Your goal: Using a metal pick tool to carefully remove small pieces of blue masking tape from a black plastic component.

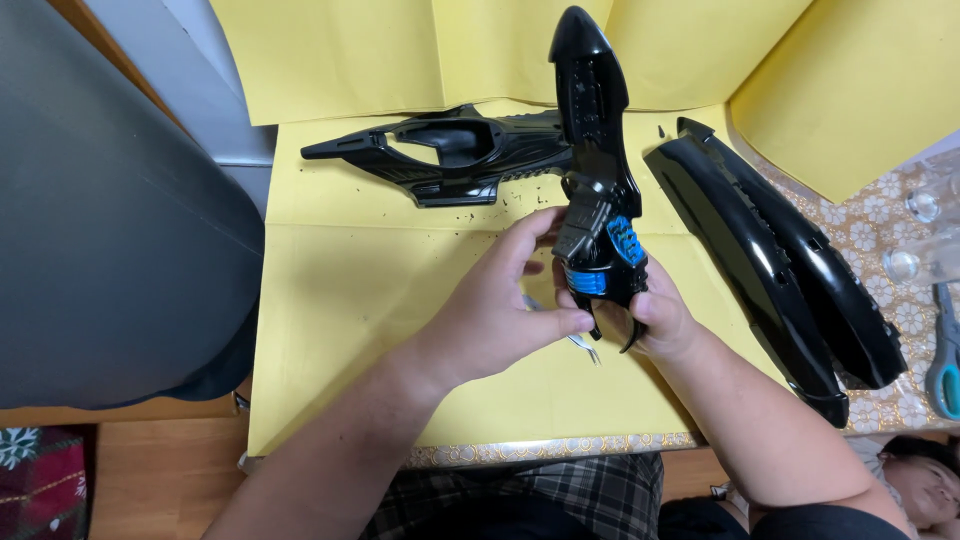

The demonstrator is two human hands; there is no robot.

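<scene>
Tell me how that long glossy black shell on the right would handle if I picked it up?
The long black shell looks like thin moulded plastic: probably stiff and light for its length. Its glossy curved surface may be slippery, and lifted at one end it would likely swing or tip.

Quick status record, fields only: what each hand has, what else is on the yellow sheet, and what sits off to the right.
left hand: grips the lower end of the black model part with blue inserts, held upright
right hand: supports the same part from below
behind it: black hollow shell piece, lying flat
right of it: long glossy black panel
surface: yellow paper sheet
far right edge: teal-handled tool
</scene>
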